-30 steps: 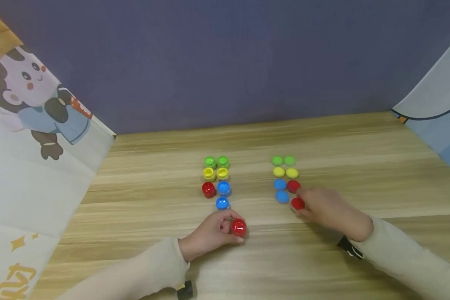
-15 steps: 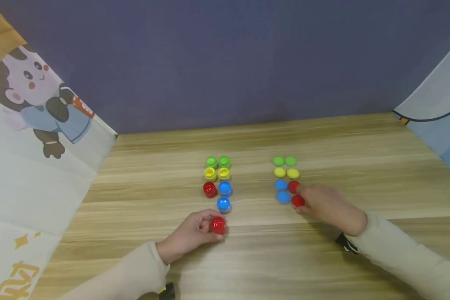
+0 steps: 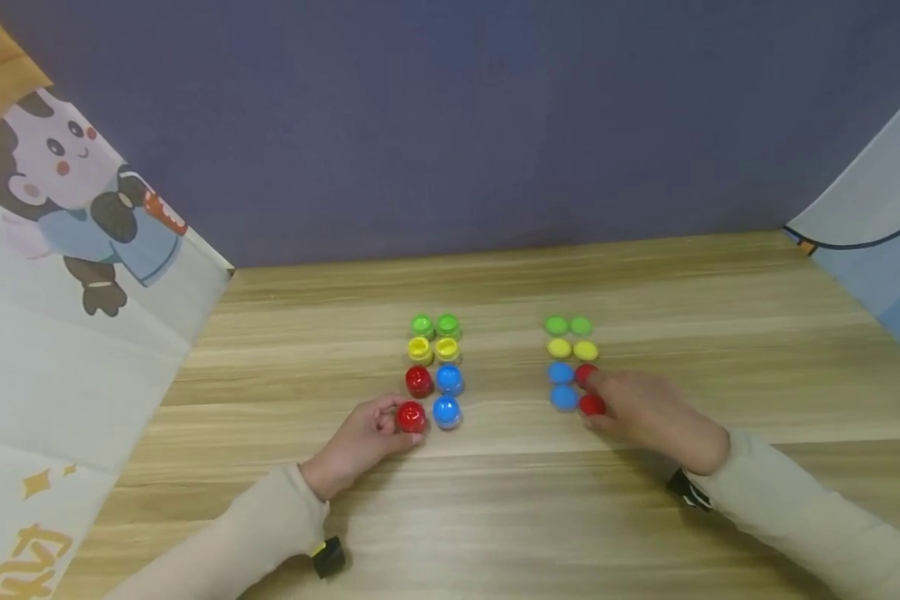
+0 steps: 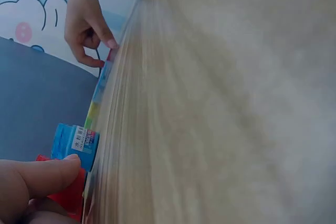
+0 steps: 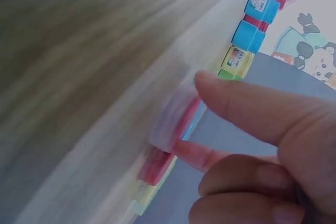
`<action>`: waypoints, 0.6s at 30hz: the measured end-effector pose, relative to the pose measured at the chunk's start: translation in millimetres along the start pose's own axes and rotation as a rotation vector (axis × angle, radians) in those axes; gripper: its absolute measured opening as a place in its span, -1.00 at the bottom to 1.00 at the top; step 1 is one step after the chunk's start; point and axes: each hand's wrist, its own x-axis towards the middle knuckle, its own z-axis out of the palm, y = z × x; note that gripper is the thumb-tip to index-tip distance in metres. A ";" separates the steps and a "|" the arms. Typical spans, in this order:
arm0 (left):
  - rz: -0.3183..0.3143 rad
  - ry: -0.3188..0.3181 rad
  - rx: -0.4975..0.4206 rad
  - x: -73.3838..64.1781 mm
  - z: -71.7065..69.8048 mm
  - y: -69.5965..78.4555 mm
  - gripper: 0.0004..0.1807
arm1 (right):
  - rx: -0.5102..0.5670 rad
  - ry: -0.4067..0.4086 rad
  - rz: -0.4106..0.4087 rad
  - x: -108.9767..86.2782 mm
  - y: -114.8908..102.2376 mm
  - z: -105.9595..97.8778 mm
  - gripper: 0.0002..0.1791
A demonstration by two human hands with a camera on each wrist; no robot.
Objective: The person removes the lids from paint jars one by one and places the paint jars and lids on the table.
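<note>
In the head view my left hand (image 3: 360,439) holds a small red paint pot (image 3: 411,417) between thumb and fingers, at the near left of the group. A blue paint pot (image 3: 447,412) stands right beside it; its printed label shows in the left wrist view. Behind them is a second red pot (image 3: 418,382). My right hand (image 3: 648,414) has thumb and index finger at opposite edges of the nearer red lid (image 5: 185,121), pinching it low over the table. The farther red lid (image 3: 586,376) lies at the index finger, partly covered by the hand.
Yellow pots (image 3: 447,350), green pots (image 3: 422,326) and another blue pot (image 3: 449,381) complete the left group. Blue lids (image 3: 563,397), yellow lids (image 3: 559,347) and green lids (image 3: 557,325) lie in pairs on the wooden table (image 3: 495,517). A dark panel (image 3: 495,125) rises behind.
My left hand has carried the red pot leftward and away from me, to beside the near blue pot. The right hand has stayed at the red lids, the nearer one shifting slightly.
</note>
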 end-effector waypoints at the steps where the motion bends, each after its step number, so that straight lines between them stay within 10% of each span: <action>1: -0.006 0.003 0.002 1.4 0.2 -0.5 -0.55 | 0.006 0.004 -0.003 0.3 -0.7 -0.3 -0.71; 18: -0.034 0.033 0.088 -1.7 -11.7 0.3 -0.41 | 0.067 0.100 0.000 -5.8 -3.3 -13.7 -0.61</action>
